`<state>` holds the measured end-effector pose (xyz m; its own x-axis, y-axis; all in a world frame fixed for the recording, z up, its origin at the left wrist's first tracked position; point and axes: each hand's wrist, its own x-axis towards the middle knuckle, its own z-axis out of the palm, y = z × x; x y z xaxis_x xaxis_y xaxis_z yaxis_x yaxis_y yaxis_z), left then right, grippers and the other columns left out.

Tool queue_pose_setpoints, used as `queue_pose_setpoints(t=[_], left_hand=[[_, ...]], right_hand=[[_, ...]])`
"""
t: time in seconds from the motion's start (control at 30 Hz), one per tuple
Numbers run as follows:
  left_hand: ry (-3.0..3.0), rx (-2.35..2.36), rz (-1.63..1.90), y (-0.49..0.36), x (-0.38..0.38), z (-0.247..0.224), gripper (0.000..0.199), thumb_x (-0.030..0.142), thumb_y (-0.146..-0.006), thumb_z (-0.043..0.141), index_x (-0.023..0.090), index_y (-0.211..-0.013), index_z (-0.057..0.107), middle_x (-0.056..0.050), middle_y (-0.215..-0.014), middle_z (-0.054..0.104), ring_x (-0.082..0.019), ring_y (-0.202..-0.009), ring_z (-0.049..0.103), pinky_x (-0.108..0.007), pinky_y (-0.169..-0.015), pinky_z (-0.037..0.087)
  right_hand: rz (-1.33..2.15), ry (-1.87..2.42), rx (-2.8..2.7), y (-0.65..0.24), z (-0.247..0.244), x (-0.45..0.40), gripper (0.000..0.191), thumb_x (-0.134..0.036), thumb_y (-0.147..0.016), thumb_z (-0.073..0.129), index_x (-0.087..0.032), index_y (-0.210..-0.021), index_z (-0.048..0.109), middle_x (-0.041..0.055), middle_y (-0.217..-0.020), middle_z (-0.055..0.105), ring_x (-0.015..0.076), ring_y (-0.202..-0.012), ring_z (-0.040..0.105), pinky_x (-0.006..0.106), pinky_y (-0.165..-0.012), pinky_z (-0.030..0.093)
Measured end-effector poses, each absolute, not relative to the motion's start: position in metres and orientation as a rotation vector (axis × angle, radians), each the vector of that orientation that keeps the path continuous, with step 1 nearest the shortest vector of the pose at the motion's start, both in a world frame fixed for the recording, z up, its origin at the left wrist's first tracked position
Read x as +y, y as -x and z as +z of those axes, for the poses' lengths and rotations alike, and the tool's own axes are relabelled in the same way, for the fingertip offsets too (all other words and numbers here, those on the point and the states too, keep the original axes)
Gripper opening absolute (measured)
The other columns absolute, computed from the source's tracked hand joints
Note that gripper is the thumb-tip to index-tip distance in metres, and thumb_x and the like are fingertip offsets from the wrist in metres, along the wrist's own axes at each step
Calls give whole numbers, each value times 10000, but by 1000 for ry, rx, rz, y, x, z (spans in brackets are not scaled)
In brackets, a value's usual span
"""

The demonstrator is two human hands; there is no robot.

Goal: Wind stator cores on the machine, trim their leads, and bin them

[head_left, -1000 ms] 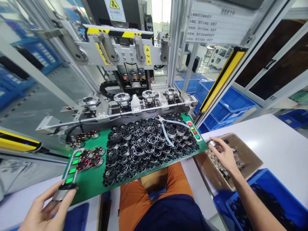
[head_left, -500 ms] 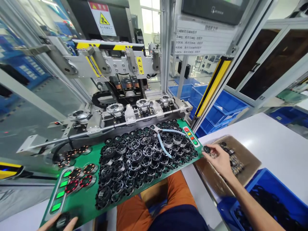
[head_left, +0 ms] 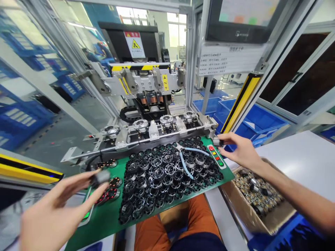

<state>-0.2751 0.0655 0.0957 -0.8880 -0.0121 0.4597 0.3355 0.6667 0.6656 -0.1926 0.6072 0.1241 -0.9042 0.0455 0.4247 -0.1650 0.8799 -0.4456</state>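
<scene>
A small dark ring-shaped part [head_left: 99, 177], blurred, is pinched between the thumb and fingers of the left hand [head_left: 56, 212] and held above the near left corner of the green mat [head_left: 104, 218]. A second small part [head_left: 216, 141], metallic with a dark end, is pinched at the fingertips of the right hand [head_left: 242, 151], just over the mat's right edge and the button strip [head_left: 216, 157], near the right end of the fixture rail [head_left: 157, 130]. Four round nests are seen along that rail, the right-most [head_left: 188, 116] being nearest to the right hand. A dense heap of black stator cores [head_left: 167, 174] is spread over the mat, with blue-handled cutters [head_left: 188, 158] lying on it. A cardboard box of small parts [head_left: 258, 195] stands on the desk below the right forearm. The step in hand is judged to be carrying parts toward the machine; next, each part would need to be aligned squarely over a nest before being released.
</scene>
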Motion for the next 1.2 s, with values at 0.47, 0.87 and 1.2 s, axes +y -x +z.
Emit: queue_pose_setpoints(t=[0.47,0.87,1.2], left_hand=[[975,-2797,-363,531,328,171,376,247,-1041,876,158,-1396,788,-134,-1354,825,-303,-1303,786,-550,-1209,618],[1067,-2971,-373,577,320,149,385,374,-1033,914,147,-1327,810,-118,-1268,832,-262,-1169,804,-498,-1132,655],[1105,-3046,-221,580,333,158,357,332,-1033,920,165,-1333,823,-103,-1295,844,-270,-1213,817,-486,-1156,655]], right_hand=[[-56,-82,-3044,470,175,600,359,-353,-1097,842,-163,-1393,768,121,-1367,796,281,-1243,783,521,-1128,656],[-64,-436,-3154,514,174,624,294,-290,-1030,918,-169,-1288,846,110,-1306,852,281,-1279,807,518,-1188,640],[-40,-554,-3195,533,174,632,317,-243,-1006,915,-159,-1307,858,109,-1283,872,263,-1208,831,496,-1165,648]])
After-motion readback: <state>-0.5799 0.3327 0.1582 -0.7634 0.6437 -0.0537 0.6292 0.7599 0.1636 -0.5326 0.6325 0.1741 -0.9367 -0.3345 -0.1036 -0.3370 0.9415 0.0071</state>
